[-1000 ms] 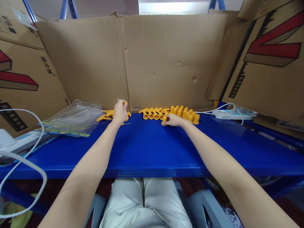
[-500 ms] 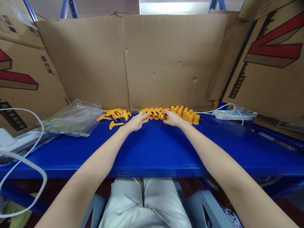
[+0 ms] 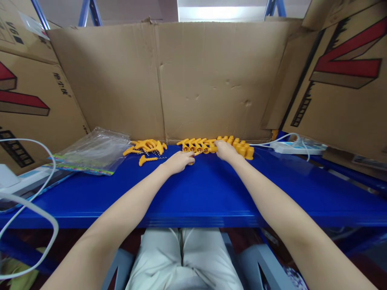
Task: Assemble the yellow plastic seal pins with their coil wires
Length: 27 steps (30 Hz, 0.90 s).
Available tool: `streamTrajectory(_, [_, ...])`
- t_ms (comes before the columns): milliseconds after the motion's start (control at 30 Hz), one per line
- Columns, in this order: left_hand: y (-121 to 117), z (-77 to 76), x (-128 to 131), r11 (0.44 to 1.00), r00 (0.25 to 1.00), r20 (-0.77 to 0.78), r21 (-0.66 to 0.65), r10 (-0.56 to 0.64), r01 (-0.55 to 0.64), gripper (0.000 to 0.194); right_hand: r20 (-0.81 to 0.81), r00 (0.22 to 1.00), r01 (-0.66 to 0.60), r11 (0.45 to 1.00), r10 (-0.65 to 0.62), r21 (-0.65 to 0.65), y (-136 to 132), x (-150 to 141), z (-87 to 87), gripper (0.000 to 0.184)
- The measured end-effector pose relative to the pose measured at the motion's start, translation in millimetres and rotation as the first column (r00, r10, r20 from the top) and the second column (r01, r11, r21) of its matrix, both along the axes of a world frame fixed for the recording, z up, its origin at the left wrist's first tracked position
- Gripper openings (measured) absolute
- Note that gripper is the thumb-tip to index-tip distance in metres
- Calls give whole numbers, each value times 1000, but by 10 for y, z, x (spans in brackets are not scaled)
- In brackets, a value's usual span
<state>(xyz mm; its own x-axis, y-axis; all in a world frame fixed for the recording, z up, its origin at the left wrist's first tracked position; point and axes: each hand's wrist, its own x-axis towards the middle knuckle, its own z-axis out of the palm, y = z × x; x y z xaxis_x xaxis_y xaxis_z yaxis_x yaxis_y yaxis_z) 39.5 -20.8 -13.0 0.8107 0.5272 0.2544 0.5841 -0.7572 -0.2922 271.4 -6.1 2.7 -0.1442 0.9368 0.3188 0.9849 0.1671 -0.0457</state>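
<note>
My left hand (image 3: 180, 162) is closed on a yellow T-handled screw peg (image 3: 191, 163), just in front of a row of yellow pieces. Beside it, several yellow T-handled pieces with round hollow cups (image 3: 192, 149) line up, their open mouths facing me. My right hand (image 3: 226, 150) is at the right end of that row, its fingers curled down by a yellow cup (image 3: 213, 149); what they grip is hidden. Upright yellow cups (image 3: 242, 148) stand in a group just behind and right of this hand.
On the left lie a pile of yellow T-handled pegs with chains (image 3: 148, 145) and a single peg (image 3: 146, 160). Clear plastic bags (image 3: 90, 155) sit farther left. Cardboard (image 3: 211, 80) walls the back of the blue table (image 3: 196, 193). A white power strip (image 3: 299, 148) is at the right.
My left hand has come slightly toward me with a peg in it, uncovering the left end of the row. My right hand has shifted right, away from the cup near its fingers.
</note>
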Motion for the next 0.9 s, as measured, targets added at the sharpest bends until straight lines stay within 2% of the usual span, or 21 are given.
streamTrajectory(267, [-31,1,54,999,999,1,-2,-41,41,33,-14,999,35,999,-35,-5,51,46,-26,40])
streamTrajectory(467, [-52,7,71,999,999,-22,15,-42,43,32,-3,1000,2,1000,-2,-5,53,56,-24,40])
streamTrajectory(767, [-36,-6,81,996,997,5,47,-75,75,28,-17,974,-225,974,225,-13,114,12,-53,27])
streamTrajectory(900, [-20,11,49,998,998,30,51,-47,46,26,-47,964,-261,965,260,-8,161,38,-83,28])
